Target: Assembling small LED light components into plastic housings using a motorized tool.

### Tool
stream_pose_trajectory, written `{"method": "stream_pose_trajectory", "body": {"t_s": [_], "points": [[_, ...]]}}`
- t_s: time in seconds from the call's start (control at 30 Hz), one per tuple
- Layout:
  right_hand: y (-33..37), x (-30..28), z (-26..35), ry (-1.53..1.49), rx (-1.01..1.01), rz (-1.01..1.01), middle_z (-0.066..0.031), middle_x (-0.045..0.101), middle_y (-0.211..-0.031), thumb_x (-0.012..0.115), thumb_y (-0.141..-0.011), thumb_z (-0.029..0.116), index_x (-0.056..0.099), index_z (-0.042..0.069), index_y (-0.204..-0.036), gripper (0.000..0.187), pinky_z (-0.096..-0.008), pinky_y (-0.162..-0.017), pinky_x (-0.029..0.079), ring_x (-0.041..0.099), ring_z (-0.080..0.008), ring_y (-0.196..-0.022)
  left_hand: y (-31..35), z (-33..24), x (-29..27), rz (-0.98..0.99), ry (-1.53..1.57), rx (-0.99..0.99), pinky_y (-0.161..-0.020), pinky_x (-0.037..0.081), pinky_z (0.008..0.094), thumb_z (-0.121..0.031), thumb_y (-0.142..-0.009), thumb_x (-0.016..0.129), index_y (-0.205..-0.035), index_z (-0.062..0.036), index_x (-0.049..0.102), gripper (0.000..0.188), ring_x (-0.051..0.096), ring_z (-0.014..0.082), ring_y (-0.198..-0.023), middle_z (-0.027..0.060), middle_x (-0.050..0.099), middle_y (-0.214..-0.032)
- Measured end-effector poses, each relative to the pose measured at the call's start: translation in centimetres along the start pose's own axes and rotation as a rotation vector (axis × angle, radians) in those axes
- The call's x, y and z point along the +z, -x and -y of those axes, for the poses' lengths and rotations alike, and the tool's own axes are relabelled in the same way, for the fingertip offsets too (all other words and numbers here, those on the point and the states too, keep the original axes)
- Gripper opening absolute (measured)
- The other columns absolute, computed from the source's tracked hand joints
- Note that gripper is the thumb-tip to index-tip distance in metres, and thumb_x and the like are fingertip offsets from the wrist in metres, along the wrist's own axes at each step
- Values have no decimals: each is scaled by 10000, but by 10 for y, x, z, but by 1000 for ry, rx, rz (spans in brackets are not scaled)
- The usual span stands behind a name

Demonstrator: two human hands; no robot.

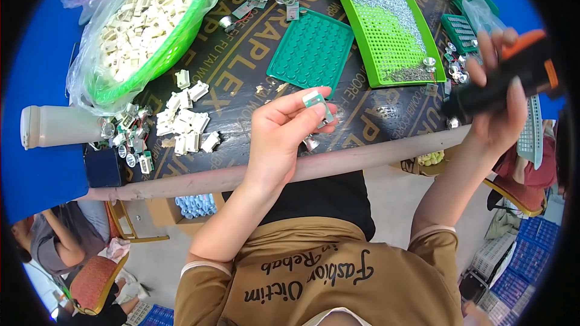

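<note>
Worktable (pixel 374 115), dark, with gold lettering across the surface and a pale bumper along the near edge

Basket (pixel 192 30), bright green, round, lined with clear plastic, at far left; filled with white plastic housings (pixel 142 21)

Perforated tray (pixel 386 54), lime green, at far right, slanting toward the near edge; loaded with small silvery metal parts (pixel 386 0), densest at the far end

Grid tray (pixel 311 48), dark green, between basket and perforated tray, with rows of round recesses

Power tool (pixel 504 78), black and orange, blurred, at right, tilted with the lower end to the left; well apart from the left hand

Right hand (pixel 501 124), wrapped around the power tool, thumb on the near side, fingers on the far side

Bottle (pixel 63 127), whitish, lying on its side at left

Left hand (pixel 281 127), near the middle of the near edge, thumb and fingers clamped on a small circuit piece

Loose pile of white housings (pixel 184 118), left of the left hand

Cluster of silvery reflectors and circuit boards (pixel 127 139), between bottle and pile

Circuit piece (pixel 317 108), green and white, between left thumb and fingers, above the table

Single reflector (pixel 311 143), silvery, just below the left hand; connection to the circuit piece impossible to tell
</note>
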State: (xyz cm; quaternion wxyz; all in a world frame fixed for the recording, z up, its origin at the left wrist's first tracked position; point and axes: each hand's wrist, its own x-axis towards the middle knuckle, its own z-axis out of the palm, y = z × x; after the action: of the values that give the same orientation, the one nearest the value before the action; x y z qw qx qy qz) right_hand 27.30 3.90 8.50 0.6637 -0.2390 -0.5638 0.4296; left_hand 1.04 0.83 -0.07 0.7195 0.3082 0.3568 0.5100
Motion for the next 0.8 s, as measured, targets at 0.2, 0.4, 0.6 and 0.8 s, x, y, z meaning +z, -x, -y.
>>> {"method": "stream_pose_trajectory", "body": {"t_s": [0.2, 0.4, 0.6, 0.8], "points": [[-55, 15, -27, 19, 7, -6, -116, 504, -773, 441, -893, 223, 434, 31, -1115, 294, -364, -672, 438, 507, -215, -717, 0, 2, 0, 5, -16, 3, -689, 515, 284, -45, -818, 555, -1045, 47, 580, 246, 613, 156, -760, 129, 631, -881], [-78, 57, -66, 158, -183, -335, -18, 452, -523, 561, -819, 470, 473, 30, -900, 455, -213, -402, 374, 453, -109, -412, 2, 0, -2, 9, -22, -9, -680, 522, 271, -31, -812, 578, -1042, 31, 589, 239, 611, 135, -771, 112, 633, -879], [-83, 47, -84, 332, -185, -303, -12, 466, -486, 585, -836, 194, 514, 27, -799, 185, -220, -382, 355, 447, -104, -388, 2, 1, -1, 8, -43, -4, -667, 516, 259, -41, -811, 583, -1045, 31, 588, 245, 612, 132, -746, 105, 637, -859], [-82, 44, -86, 312, -195, -312, -15, 461, -481, 587, -835, 202, 512, 29, -801, 192, -223, -383, 357, 438, -106, -378, 2, 2, -2, 25, -45, -11, -659, 511, 253, -51, -810, 592, -1045, 29, 587, 248, 610, 126, -732, 98, 640, -850]]}}
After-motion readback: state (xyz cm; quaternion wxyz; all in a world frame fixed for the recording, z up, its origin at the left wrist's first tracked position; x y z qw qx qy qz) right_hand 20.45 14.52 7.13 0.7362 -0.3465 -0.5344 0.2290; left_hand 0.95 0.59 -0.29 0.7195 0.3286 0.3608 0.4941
